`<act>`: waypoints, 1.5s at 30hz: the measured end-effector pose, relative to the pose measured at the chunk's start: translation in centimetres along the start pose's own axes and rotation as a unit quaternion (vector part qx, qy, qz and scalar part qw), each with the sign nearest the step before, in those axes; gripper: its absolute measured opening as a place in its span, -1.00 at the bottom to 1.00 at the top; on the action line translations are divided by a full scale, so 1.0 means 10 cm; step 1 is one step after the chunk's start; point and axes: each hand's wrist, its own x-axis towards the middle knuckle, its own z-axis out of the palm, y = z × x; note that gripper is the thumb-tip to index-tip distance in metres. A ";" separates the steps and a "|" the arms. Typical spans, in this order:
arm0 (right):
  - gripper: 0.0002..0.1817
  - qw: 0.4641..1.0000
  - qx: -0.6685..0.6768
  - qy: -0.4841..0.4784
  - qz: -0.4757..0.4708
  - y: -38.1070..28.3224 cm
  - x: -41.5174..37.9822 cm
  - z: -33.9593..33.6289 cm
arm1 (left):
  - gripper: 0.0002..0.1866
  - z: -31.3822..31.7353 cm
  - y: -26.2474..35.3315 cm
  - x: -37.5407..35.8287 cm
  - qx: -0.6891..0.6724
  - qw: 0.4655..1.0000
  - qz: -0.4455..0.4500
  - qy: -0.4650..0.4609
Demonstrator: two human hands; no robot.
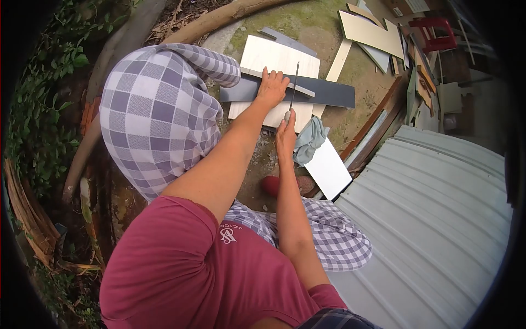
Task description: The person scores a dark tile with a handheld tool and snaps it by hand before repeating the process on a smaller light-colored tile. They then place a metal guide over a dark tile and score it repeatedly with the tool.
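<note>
My left hand (272, 88) presses down on a narrow grey strip (304, 91), its fingers bent over it. Under the strip lies a long dark grey board (337, 95), which rests across a pale wood-grain board (298, 52). My right hand (286, 134) is closed around the light handle of what looks like a hand saw (296, 82). Its thin blade points away from me and crosses the strip just right of my left hand. The blade is seen nearly edge-on, so its teeth cannot be made out. A grey-green cloth (310, 141) lies beside my right hand.
A white panel (330, 167) lies near the cloth. Corrugated metal sheeting (422, 219) spans the right side. Board offcuts (372, 33) and a red plastic stool (433, 34) are at the back right. A log (230, 19) crosses behind; plants (38, 104) grow left.
</note>
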 end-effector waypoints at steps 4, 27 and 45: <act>-0.49 0.999 0.005 -0.033 0.030 0.01 -0.10 -0.03 | -0.70 -0.02 -0.01 0.01 -0.002 1.000 0.002 -0.017; -0.51 0.997 -0.067 0.018 0.024 0.14 -0.15 0.02 | -0.80 0.01 0.05 0.01 0.008 1.000 -0.015 -0.022; -0.55 0.998 -0.064 0.005 0.022 -0.02 0.04 -0.03 | -0.76 -0.03 0.07 0.02 0.005 0.998 -0.028 -0.057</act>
